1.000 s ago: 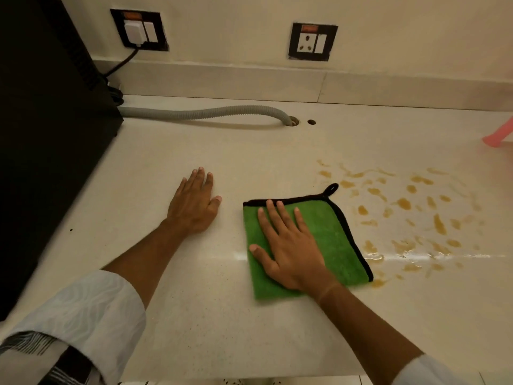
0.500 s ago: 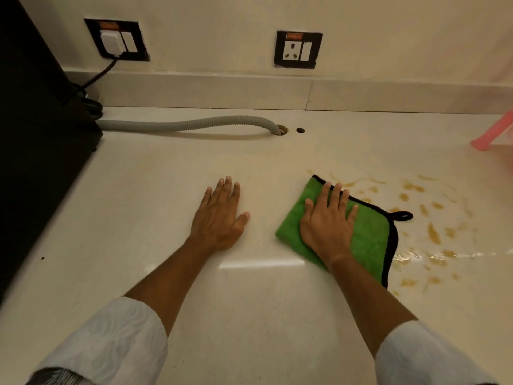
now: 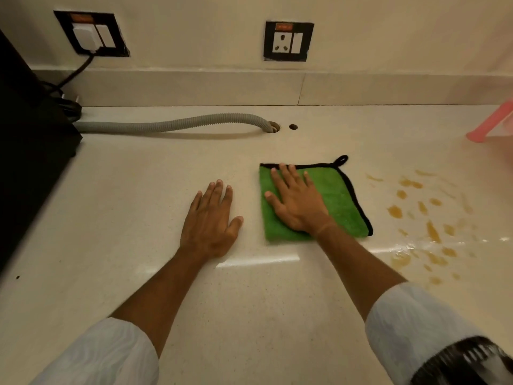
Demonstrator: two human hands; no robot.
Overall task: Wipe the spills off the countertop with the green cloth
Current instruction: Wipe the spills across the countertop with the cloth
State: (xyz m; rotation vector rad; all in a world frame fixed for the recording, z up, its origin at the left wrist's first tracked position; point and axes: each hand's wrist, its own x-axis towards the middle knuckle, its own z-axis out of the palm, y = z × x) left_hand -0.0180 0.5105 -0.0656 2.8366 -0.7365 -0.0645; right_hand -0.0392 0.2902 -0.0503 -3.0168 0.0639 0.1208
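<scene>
The person's right hand (image 3: 298, 202) lies flat, palm down with fingers spread, on the green cloth (image 3: 337, 202), pressing it onto the cream worktop (image 3: 138, 195). The cloth is a folded square with black trim along its far and right edges and a small black hanging loop (image 3: 341, 160) at its far right corner. The left hand (image 3: 212, 222) rests flat and empty on the bare worktop just beside the cloth's left edge, fingers extended, thumb pointing toward the cloth; it grips nothing. The two hands sit near each other but do not touch.

To the right of the cloth, apart from its trimmed edge, a scatter of orange-brown spills (image 3: 424, 218) spots the worktop, with a wet sheen through the nearer ones. Behind the hands a grey corrugated hose (image 3: 172, 125) runs from beside a black appliance (image 3: 25, 151) on the left into a hole in the worktop. Two wall sockets (image 3: 288, 41) sit above the backsplash, the left one with a plug in it. A pink object (image 3: 492, 125) shows at the right edge.
</scene>
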